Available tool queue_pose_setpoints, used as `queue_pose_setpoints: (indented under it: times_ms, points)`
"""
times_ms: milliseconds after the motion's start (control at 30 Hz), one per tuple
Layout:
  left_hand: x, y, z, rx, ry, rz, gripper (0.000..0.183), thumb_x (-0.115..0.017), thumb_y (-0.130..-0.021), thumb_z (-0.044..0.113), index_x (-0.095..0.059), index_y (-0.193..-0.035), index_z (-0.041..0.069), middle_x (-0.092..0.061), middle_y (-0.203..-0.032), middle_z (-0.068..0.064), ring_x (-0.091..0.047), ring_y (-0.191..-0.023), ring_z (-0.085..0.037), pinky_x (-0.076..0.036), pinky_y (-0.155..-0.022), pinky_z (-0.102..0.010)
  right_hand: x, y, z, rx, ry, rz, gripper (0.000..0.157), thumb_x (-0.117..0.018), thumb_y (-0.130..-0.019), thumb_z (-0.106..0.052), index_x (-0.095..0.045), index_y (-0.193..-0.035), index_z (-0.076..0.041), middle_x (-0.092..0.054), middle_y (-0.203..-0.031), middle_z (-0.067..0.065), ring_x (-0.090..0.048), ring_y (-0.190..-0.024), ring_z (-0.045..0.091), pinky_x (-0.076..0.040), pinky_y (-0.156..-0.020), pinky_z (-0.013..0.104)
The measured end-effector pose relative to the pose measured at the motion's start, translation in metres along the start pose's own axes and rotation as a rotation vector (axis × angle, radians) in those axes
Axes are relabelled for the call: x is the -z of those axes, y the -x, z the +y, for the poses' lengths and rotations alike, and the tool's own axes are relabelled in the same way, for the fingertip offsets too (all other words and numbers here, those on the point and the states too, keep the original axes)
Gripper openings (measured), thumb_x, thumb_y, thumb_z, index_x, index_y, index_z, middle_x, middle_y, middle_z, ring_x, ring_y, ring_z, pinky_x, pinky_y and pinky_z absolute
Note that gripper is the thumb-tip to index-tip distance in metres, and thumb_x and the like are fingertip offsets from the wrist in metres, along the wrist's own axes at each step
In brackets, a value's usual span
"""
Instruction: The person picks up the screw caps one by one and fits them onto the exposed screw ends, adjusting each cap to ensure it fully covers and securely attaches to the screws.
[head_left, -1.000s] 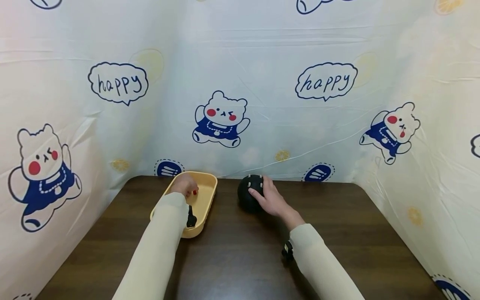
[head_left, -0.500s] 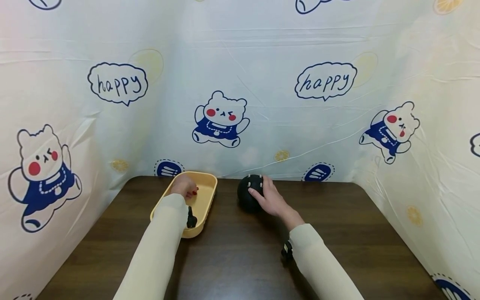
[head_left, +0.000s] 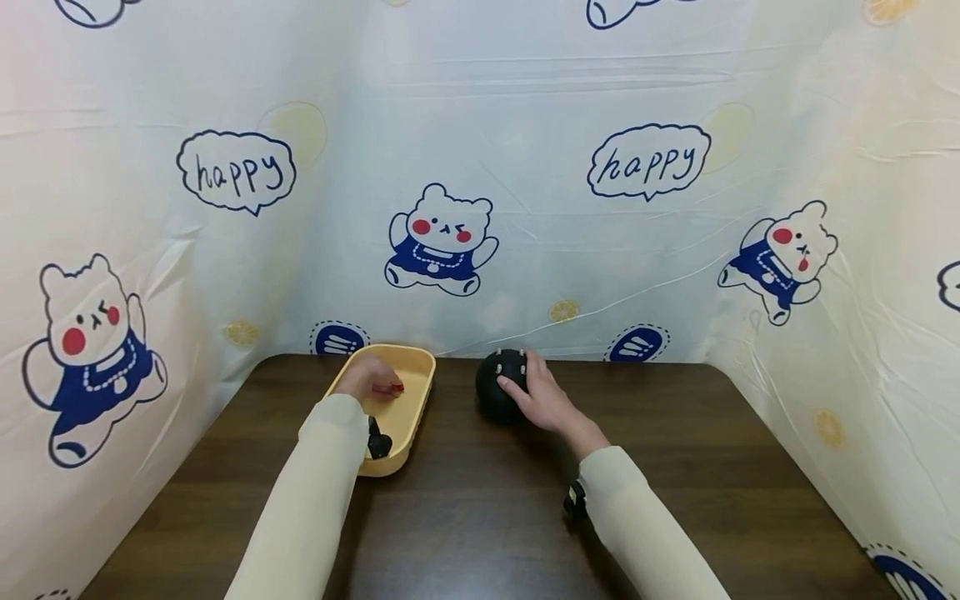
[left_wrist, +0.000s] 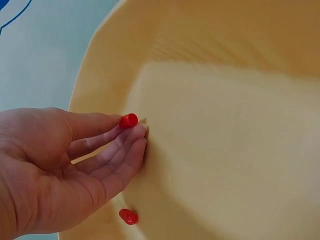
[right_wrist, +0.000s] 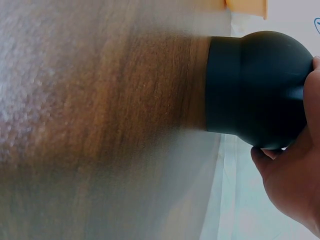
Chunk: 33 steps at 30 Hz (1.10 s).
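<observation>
In the left wrist view, my left hand pinches a small red cylindrical piece between thumb and fingertip, its round end facing the camera. A second red piece lies in the yellow tray, below the fingers. From the head view, the left hand reaches down inside that tray. My right hand grips the right side of a black rounded object with small silvery pegs on top. The right wrist view shows its cylindrical base standing on the table; part of its upper body hides behind the hand.
A brown wooden table bears the tray at left and the black object to its right. A printed curtain rises behind the table and along both sides. Small black devices sit at the wrists.
My left hand has shifted slightly right inside the tray and turned, with red showing at its fingertips. The right hand and the black object stay in place.
</observation>
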<state>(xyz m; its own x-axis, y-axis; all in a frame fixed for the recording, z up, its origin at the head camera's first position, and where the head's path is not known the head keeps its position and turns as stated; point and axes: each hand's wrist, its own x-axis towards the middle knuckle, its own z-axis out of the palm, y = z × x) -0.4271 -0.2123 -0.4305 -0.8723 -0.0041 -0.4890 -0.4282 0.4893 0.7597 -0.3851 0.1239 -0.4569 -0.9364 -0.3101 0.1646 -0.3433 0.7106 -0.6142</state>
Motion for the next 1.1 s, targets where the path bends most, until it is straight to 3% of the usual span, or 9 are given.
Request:
queue_pose_setpoints:
  times_ms: [200, 400, 833, 1100]
  points:
    - [-0.004, 0.004, 0.002, -0.074, 0.087, -0.015, 0.025, -0.057, -0.098, -0.004, -0.062, -0.118, -0.018, -0.072, -0.104, -0.025, -0.072, -0.088, -0.027, -0.053, -0.101, -0.043, -0.001, -0.002, 0.003, 0.000, 0.020, -0.013, 0.092, -0.041, -0.102, -0.066, -0.009, -0.162, -0.004, -0.019, -0.165, 0.020, -0.032, -0.147, 0.036, -0.033, -0.117, 0.056]
    - [-0.005, 0.007, 0.003, -0.156, 0.203, -0.056, 0.027, -0.057, -0.098, -0.004, -0.059, -0.121, -0.019, -0.070, -0.107, -0.027, -0.071, -0.091, -0.029, -0.047, -0.107, -0.050, 0.002, -0.002, -0.001, 0.004, 0.004, 0.007, 0.088, -0.045, -0.103, -0.061, -0.012, -0.161, -0.004, -0.022, -0.164, 0.019, -0.034, -0.146, 0.035, -0.034, -0.116, 0.056]
    - [-0.007, 0.014, 0.006, -0.195, 0.162, -0.054, 0.026, -0.057, -0.101, -0.002, -0.062, -0.123, -0.016, -0.070, -0.113, -0.026, -0.066, -0.113, -0.041, -0.048, -0.105, -0.050, -0.001, 0.000, 0.000, 0.012, 0.003, 0.013, 0.088, -0.045, -0.103, -0.060, -0.012, -0.161, -0.003, -0.022, -0.164, 0.021, -0.033, -0.147, 0.036, -0.034, -0.116, 0.056]
    - [-0.007, 0.019, 0.010, -0.202, 0.162, -0.028, 0.027, -0.057, -0.102, 0.001, -0.062, -0.126, -0.013, -0.069, -0.115, -0.024, -0.066, -0.114, -0.039, -0.048, -0.105, -0.049, -0.001, -0.001, 0.001, 0.013, 0.007, 0.017, 0.087, -0.046, -0.103, -0.060, -0.013, -0.161, -0.004, -0.023, -0.163, 0.021, -0.032, -0.148, 0.036, -0.033, -0.117, 0.055]
